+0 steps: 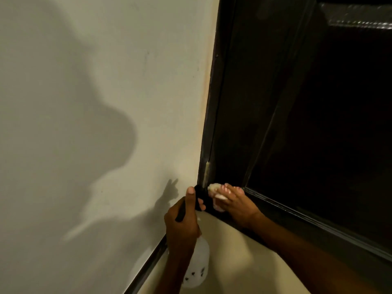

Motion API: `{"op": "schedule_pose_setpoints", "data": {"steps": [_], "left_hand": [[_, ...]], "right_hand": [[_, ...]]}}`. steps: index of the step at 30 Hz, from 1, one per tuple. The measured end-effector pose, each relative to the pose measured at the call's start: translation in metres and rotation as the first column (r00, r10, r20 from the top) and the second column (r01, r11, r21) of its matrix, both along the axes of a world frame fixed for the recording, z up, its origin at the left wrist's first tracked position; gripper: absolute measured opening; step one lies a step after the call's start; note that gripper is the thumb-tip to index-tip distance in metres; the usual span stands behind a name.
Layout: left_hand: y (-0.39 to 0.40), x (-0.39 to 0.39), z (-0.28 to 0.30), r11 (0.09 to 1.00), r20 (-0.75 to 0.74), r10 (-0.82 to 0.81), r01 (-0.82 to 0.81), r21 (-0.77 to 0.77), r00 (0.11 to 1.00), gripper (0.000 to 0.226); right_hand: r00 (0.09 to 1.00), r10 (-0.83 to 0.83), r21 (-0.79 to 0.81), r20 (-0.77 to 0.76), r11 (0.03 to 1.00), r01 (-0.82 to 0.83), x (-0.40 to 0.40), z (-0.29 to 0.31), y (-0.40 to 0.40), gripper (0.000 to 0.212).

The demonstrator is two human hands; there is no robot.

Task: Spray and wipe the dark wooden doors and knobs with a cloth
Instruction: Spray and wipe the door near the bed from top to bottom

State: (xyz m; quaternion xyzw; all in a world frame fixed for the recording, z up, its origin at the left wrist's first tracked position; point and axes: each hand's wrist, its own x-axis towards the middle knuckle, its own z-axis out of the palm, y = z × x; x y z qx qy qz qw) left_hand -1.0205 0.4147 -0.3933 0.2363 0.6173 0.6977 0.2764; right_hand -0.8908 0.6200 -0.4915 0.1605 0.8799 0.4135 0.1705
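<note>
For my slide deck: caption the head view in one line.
Left hand grips a white plastic spray bottle while right hand presses a pale cloth to the dark wooden door's lower corner.

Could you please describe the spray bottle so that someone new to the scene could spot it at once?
Start at the dark wooden door on the right and follow its bottom left corner down. There the left hand grips a translucent white plastic spray bottle, black trigger head uppermost, unlike the pale cloth beside it.
</note>
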Motion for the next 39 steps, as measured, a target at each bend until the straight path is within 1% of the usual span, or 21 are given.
{"op": "schedule_pose_setpoints", "data": {"steps": [1, 2, 3, 5, 7, 9, 12, 15, 17, 18, 20, 24, 25, 26, 29, 30, 32, 34, 36, 38, 39], "left_hand": [[-0.003, -0.003, -0.001, 1.000, 0.009, 0.009, -0.009, 0.014, 1.000, 0.060], [-0.005, -0.007, -0.001, 1.000, 0.024, 0.015, -0.016, 0.015, 1.000, 0.060], [-0.006, -0.009, 0.000, 1.000, 0.038, 0.019, -0.020, 0.008, 0.999, 0.060], [-0.006, -0.015, 0.000, 1.000, 0.025, 0.014, -0.014, 0.003, 1.000, 0.061], [-0.007, -0.017, 0.001, 1.000, 0.003, 0.009, -0.009, 0.010, 1.000, 0.061], [-0.009, -0.018, 0.001, 1.000, -0.009, 0.001, 0.000, 0.028, 1.000, 0.061], [-0.008, -0.017, -0.001, 0.999, -0.006, -0.013, 0.014, 0.029, 1.000, 0.061], [-0.007, -0.016, -0.006, 0.999, -0.010, -0.041, 0.041, 0.009, 0.999, 0.060], [-0.011, -0.019, -0.008, 0.998, -0.013, -0.053, 0.053, 0.015, 0.999, 0.059], [-0.014, -0.020, -0.009, 0.998, -0.015, -0.059, 0.059, 0.021, 0.998, 0.060], [-0.021, -0.023, -0.011, 0.998, -0.030, -0.064, 0.065, 0.026, 0.997, 0.061], [-0.023, -0.038, -0.018, 0.999, -0.027, -0.044, 0.045, 0.030, 0.999, 0.057], [-0.024, -0.042, -0.023, 0.999, -0.027, -0.038, 0.039, 0.014, 0.999, 0.055], [-0.024, -0.045, -0.026, 0.999, -0.033, -0.042, 0.042, 0.000, 0.999, 0.055], [-0.032, -0.047, -0.037, 0.998, -0.034, -0.063, 0.063, -0.010, 0.997, 0.056], [-0.035, -0.045, -0.039, 0.998, -0.023, -0.061, 0.061, -0.007, 0.998, 0.056], [-0.036, -0.042, -0.043, 0.998, 0.003, -0.056, 0.056, -0.011, 0.998, 0.056], [-0.034, -0.036, -0.047, 0.997, 0.029, -0.064, 0.065, -0.039, 0.998, 0.054], [-0.035, -0.028, -0.051, 0.995, 0.033, -0.073, 0.075, -0.072, 0.997, 0.059], [-0.035, -0.020, -0.056, 0.991, 0.033, -0.081, 0.084, -0.100, 0.996, 0.062], [-0.033, -0.017, -0.056, 0.991, 0.034, -0.086, 0.089, -0.103, 0.996, 0.062]], "right_hand": [[0.991, 0.024, 0.026, -0.131, 0.999, -0.021, 0.001, 0.009, 0.002, 0.069], [0.959, 0.049, 0.071, -0.280, 0.997, -0.031, 0.001, 0.026, 0.003, 0.078], [0.908, 0.079, 0.107, -0.412, 0.994, -0.038, 0.001, 0.045, 0.004, 0.083], [0.807, 0.076, 0.138, -0.585, 0.990, 0.007, -0.008, 0.092, 0.005, 0.086], [0.759, 0.070, 0.152, -0.648, 0.988, 0.038, -0.020, 0.124, 0.003, 0.085], [0.758, 0.042, 0.127, -0.651, 0.990, 0.054, -0.029, 0.130, 0.003, 0.086], [0.809, -0.004, 0.078, -0.588, 0.995, 0.061, -0.032, 0.107, 0.006, 0.090], [0.883, -0.045, 0.022, -0.467, 0.998, 0.062, -0.019, 0.056, 0.011, 0.089], [0.940, -0.074, -0.036, -0.333, 0.997, 0.066, -0.005, 0.010, 0.006, 0.082], [0.967, -0.098, -0.074, -0.235, 0.994, 0.083, 0.002, -0.010, 0.000, 0.077], [0.989, -0.131, -0.143, -0.072, 0.982, 0.120, 0.005, -0.038, -0.010, 0.068], [0.998, -0.053, -0.066, 0.023, 0.996, 0.054, -0.015, -0.062, -0.001, 0.055], [0.999, -0.019, -0.068, 0.051, 0.997, 0.023, -0.023, -0.070, 0.001, 0.050], [0.996, -0.026, -0.090, 0.083, 0.995, 0.033, -0.030, -0.077, 0.002, 0.047], [0.996, 0.028, -0.144, 0.085, 0.989, -0.016, -0.049, -0.096, 0.001, 0.031], [0.996, 0.031, -0.139, 0.084, 0.990, -0.019, -0.051, -0.094, 0.001, 0.030], [0.999, 0.030, -0.114, 0.036, 0.993, -0.025, -0.044, -0.088, 0.003, 0.033], [0.999, -0.021, -0.161, 0.042, 0.987, 0.027, -0.012, -0.090, 0.001, 0.048], [0.992, -0.072, -0.162, 0.099, 0.983, 0.088, 0.041, -0.098, -0.009, 0.066], [0.997, -0.047, -0.199, 0.063, 0.978, 0.059, 0.104, -0.111, -0.013, 0.074], [0.996, -0.074, -0.213, 0.056, 0.973, 0.084, 0.125, -0.108, -0.018, 0.077]]}}
